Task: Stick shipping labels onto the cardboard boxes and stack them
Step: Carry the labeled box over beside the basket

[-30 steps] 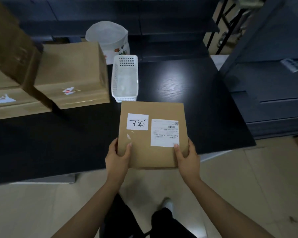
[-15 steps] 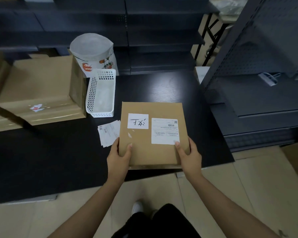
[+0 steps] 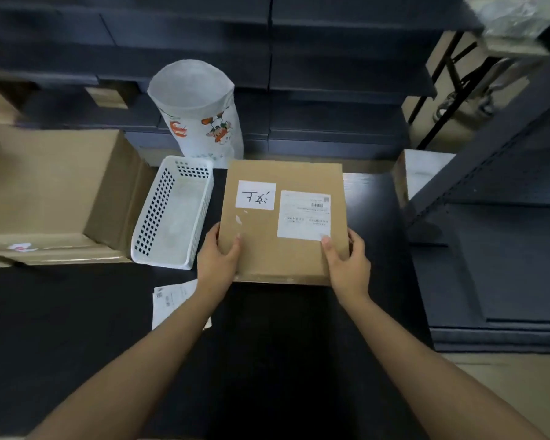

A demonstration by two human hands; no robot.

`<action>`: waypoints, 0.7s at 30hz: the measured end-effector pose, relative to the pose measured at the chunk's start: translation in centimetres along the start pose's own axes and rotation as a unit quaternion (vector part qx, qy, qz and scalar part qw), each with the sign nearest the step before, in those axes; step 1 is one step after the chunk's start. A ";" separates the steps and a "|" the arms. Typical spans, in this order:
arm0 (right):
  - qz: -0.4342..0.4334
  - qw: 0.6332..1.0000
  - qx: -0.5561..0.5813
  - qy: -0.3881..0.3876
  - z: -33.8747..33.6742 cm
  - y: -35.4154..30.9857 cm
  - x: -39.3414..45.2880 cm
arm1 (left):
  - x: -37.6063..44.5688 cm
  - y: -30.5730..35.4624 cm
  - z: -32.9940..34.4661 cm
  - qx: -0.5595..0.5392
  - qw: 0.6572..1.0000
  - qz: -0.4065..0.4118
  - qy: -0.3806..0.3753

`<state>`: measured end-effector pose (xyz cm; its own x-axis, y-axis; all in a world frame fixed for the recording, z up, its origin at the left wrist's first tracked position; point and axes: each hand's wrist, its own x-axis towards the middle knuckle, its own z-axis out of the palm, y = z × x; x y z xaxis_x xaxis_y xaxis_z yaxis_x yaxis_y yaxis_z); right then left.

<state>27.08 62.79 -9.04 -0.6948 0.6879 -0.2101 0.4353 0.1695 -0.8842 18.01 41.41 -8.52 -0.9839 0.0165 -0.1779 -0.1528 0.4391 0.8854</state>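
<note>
Two labels, a handwritten white sticker [image 3: 255, 195] and a printed shipping label [image 3: 304, 215], already sit on the flat brown cardboard box [image 3: 283, 249]. Left hand [image 3: 218, 260] and right hand [image 3: 348, 265] grip its near corners above the black table [image 3: 77, 312]; stacking remains, probably beside the larger brown carton [image 3: 54, 192].

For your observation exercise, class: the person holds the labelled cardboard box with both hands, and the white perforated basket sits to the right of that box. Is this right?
One detail is wrong. In the head view, the white perforated basket sits to the left of the cardboard box, not the right. The left hand and right hand do both hold the box, which bears a shipping label.
</note>
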 end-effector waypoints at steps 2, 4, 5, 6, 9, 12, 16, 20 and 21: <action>-0.005 1.000 -0.001 -0.011 1.3 -0.9 2.8 | 2.7 0.5 0.5 0.008 1.000 0.006 0.007; -0.004 1.000 -0.003 -0.025 3.0 -1.3 5.3 | 5.3 0.5 0.8 0.003 1.000 0.002 0.013; -0.002 0.999 -0.004 -0.033 3.8 -1.4 6.2 | 6.3 0.2 0.9 0.005 1.000 0.001 0.015; 0.002 0.999 -0.007 -0.039 4.5 -1.3 7.0 | 7.2 -0.2 1.1 0.010 1.000 -0.004 0.016; 0.018 0.998 -0.023 -0.052 6.5 -0.6 8.5 | 9.3 -1.7 1.5 0.025 0.999 -0.033 0.002; 0.032 0.998 -0.039 -0.035 7.5 0.1 8.8 | 10.3 -2.5 1.9 0.027 0.999 -0.043 -0.005; 0.036 0.999 -0.036 -0.018 7.7 0.3 8.7 | 10.7 -2.5 2.0 0.011 0.998 -0.055 -0.004; 0.052 0.997 -0.045 -0.020 7.6 0.0 8.6 | 10.6 -2.5 1.9 0.009 0.998 -0.052 -0.016; 0.055 0.997 -0.049 -0.024 7.6 -0.1 8.6 | 10.5 -2.4 1.8 0.011 0.999 -0.047 -0.017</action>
<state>16.75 63.30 -13.93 -0.6651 0.6719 -0.3259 0.5625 0.1637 -0.8104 8.18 42.18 -13.33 -0.9614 0.0047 -0.2751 -0.2421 0.4604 0.8541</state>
